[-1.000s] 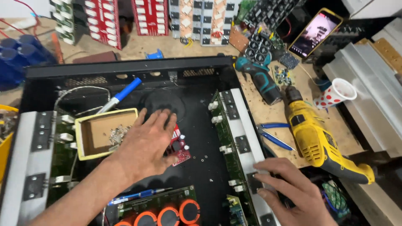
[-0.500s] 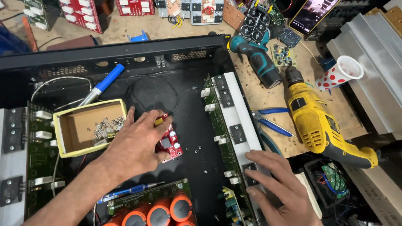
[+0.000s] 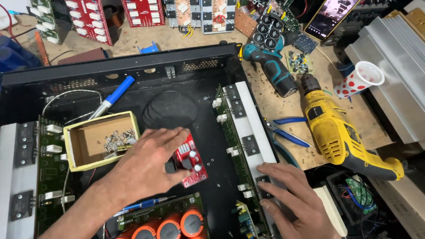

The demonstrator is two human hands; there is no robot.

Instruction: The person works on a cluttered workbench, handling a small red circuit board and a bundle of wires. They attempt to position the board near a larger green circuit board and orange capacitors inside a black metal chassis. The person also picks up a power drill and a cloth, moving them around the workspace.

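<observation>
A small red circuit board [image 3: 191,163] lies on the floor of an open black metal chassis [image 3: 133,66]. My left hand [image 3: 146,163] lies over the board's left part, fingers bent onto it, next to a small cardboard box [image 3: 88,146] with loose screws and washers. My right hand [image 3: 292,199] rests flat, fingers spread, on the grey heatsink bar [image 3: 248,132] at the chassis's right wall. A green board [image 3: 232,146] stands along that bar.
A yellow drill [image 3: 341,132], a teal drill [image 3: 272,66], blue-handled pliers [image 3: 287,128] and a dotted paper cup [image 3: 361,79] lie on the wooden bench to the right. Orange capacitors [image 3: 172,228] sit at the chassis front. A blue marker [image 3: 113,97] lies inside.
My left hand has shifted slightly over the red board, which now shows more to the right of my fingers. My right hand stays on the heatsink bar. The camera view shifted.
</observation>
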